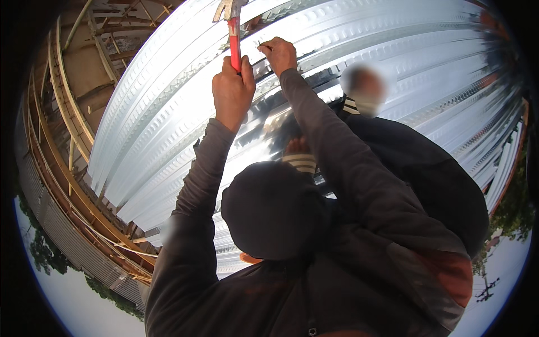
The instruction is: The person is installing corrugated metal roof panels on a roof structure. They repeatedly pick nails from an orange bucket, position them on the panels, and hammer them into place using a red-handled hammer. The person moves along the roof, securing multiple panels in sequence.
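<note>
My left hand [233, 92] is closed around the red handle of a claw hammer [234, 48], its metal head up at the top edge of the picture. To the right of it, my right hand [282, 55] is closed in a pinch over the ridged, shiny metal sheeting [160, 126]. A tiny thin piece shows at those fingertips, too small to name. Both arms are stretched forward, and the hammer head is apart from my right fingers. My dark-clothed knee [274, 213] is drawn up between my arms.
My other dark-clothed leg [418, 160] lies right of my right arm, on the sheeting. Beyond the sheeting's left edge is a framework of wooden beams [70, 106] with openings below. A grey corrugated roof [73, 244] runs along the lower left, with trees [45, 247] past it.
</note>
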